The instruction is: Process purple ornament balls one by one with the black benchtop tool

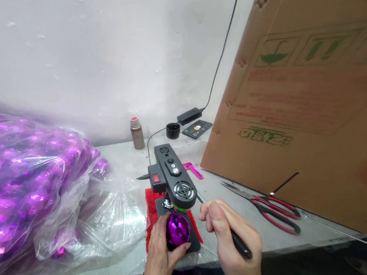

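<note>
White, slightly pitted wall (89, 68) backed a pale grey worktop (124, 158). On it stood a black machine (175, 176) with round vents and a red switch, set over a red cloth (151, 207). One shiny, faceted purple ball (178, 230) was located beneath the machine's near end. Left hand (161, 248): grip closed on the ball, thumb on the near side, fingers on the far side. Right hand (236, 238): grip clamped around a metal rod with a black handle (241, 245); whether the rod joined the machine could not be told. To the right lay scissors with red-and-black handles (275, 213), beside a large brown cardboard box (301, 91). To the left, a clear plastic bag (113, 223) covered many similar purple balls (36, 198). Behind the machine, a grey metallic bottle with a red-topped cap (137, 134) stood upright.
</note>
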`<action>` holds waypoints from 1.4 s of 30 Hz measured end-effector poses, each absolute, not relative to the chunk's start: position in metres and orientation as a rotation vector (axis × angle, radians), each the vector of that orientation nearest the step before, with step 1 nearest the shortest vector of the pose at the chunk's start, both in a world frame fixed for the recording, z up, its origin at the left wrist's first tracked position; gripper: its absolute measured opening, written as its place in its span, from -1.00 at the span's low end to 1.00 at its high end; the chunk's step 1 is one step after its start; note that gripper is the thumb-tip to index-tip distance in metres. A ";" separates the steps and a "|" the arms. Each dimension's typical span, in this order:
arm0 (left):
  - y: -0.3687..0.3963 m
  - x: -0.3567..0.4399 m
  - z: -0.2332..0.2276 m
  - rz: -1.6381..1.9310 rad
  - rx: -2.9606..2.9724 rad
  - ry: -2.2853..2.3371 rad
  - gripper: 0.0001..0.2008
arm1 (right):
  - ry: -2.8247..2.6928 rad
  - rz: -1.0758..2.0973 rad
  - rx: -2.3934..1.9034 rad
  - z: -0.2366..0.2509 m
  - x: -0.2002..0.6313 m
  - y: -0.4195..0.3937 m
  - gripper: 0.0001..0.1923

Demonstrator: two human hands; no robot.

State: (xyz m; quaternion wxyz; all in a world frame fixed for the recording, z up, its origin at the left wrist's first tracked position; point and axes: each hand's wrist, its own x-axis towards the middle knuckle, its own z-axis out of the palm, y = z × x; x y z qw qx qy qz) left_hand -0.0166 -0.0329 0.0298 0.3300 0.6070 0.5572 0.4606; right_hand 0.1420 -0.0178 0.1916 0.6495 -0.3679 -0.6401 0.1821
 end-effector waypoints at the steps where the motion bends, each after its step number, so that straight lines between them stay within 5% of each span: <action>1: -0.034 -0.017 0.030 1.198 1.586 1.453 -0.25 | -1.455 0.411 -0.830 0.191 0.142 -0.018 -0.63; 16: -0.020 -0.036 0.043 1.343 0.637 1.282 -0.09 | -1.425 0.401 -0.827 0.193 0.138 -0.019 -0.63; 42: -0.017 -0.009 0.047 1.218 1.373 1.614 -0.34 | -1.431 0.453 -0.850 0.195 0.141 -0.020 -0.64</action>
